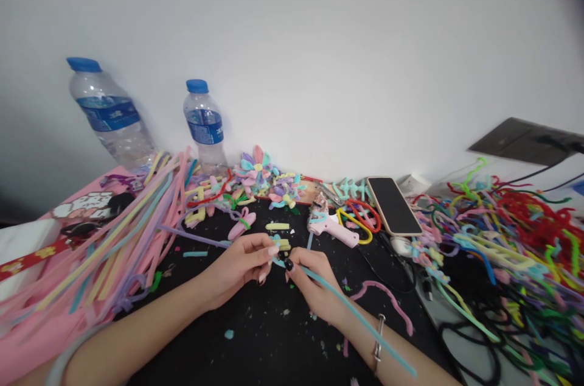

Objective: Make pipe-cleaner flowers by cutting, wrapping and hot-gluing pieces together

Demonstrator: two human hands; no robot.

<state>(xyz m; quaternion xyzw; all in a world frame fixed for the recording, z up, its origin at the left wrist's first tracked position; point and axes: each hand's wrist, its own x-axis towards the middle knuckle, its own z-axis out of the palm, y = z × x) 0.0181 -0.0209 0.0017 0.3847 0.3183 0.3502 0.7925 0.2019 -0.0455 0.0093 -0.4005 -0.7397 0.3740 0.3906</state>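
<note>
A light blue pipe cleaner [360,316] is pinched near one end between the fingertips of both hands, above the middle of the black work surface. Its long tail slants down to the right across my right wrist. My left hand [244,264] is closed on the end by thumb and fingers. Beside it, my right hand [314,282], with dark nails, pinches the same piece; the fingers partly hide the end. Just beyond the fingertips lie short pale yellow pieces [277,226]. A pink glue gun [336,231] rests behind my right hand. A purple pipe cleaner [194,236] reaches toward my left hand.
Long pastel strips [114,240] are heaped at left. Two bottles [205,127] stand against the wall. Fuzzy flowers [256,167], yellow-and-red-handled scissors [365,229] and a phone [395,206] lie at the back. Tangled colourful pipe cleaners [529,252] and cables cover the right side.
</note>
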